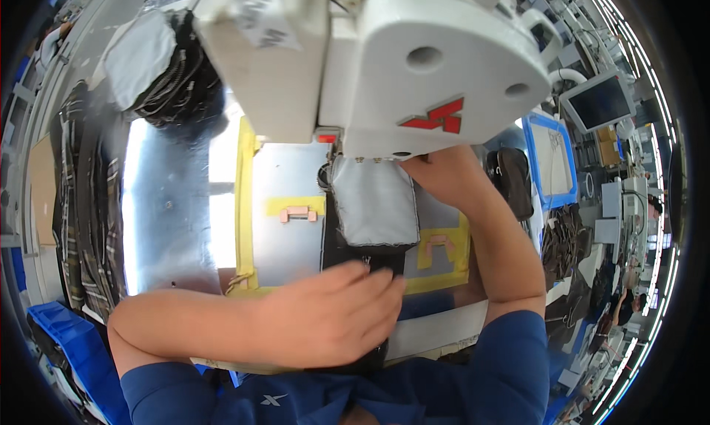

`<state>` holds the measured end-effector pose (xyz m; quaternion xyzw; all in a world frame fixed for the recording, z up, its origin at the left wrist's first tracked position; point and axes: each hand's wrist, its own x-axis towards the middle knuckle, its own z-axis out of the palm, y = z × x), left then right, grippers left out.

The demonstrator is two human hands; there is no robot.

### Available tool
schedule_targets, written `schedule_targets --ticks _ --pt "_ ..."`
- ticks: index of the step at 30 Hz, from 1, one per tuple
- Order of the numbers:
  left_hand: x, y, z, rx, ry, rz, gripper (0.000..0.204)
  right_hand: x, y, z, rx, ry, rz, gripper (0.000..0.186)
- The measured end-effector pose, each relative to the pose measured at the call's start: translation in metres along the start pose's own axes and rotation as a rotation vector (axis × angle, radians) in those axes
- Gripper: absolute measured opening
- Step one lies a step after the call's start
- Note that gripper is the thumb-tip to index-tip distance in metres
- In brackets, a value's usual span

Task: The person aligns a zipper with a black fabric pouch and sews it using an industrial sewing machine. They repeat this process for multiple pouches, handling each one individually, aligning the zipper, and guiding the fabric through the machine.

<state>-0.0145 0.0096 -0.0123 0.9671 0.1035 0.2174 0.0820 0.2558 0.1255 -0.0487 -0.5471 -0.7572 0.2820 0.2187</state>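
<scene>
Under the white head of a large sewing machine [444, 63] lies a grey-white fabric panel [376, 207] with a stitched edge, on top of black fabric [384, 261] that runs toward me. My left hand [336, 314] is over the near part of the black fabric, slightly blurred, its fingers stretched out and nothing seen in them. My right hand [447, 175] reaches to the panel's upper right corner, below the machine head. The machine and the hand itself hide its fingertips. A small dark ring-shaped part [324, 176] sits left of the panel.
Yellow tape [244, 203] borders the metal work plate [281, 174], with pink bracket-shaped pieces [298, 213] taped on. A bundle of black pieces with grey-white panels [177, 85] stands far left, beside draped dark cloth [89, 203]. A blue bin [81, 358] is near left; a screen [599, 101] is far right.
</scene>
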Motion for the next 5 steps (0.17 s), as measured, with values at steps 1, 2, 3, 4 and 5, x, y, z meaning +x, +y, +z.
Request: schedule_targets --ticks 1,2,3,4,5 --pt "-0.009 0.010 -0.004 0.013 0.039 0.053 0.041 -0.005 -0.007 -0.005 0.043 -0.032 0.094 0.027" --pt "-0.024 0.024 0.004 0.009 0.121 0.052 0.036 -0.010 -0.014 -0.012 0.000 -0.085 0.089 0.026" --pt "-0.042 0.037 0.011 0.008 0.117 0.070 0.035 -0.018 -0.023 -0.022 -0.046 -0.134 0.085 0.024" --pt "-0.063 0.052 0.018 0.012 0.108 0.074 0.034 -0.023 -0.035 -0.030 -0.085 -0.189 0.072 0.023" --pt "-0.088 0.066 0.024 0.010 0.102 0.077 0.033 -0.027 -0.054 -0.036 -0.139 -0.247 0.082 0.032"
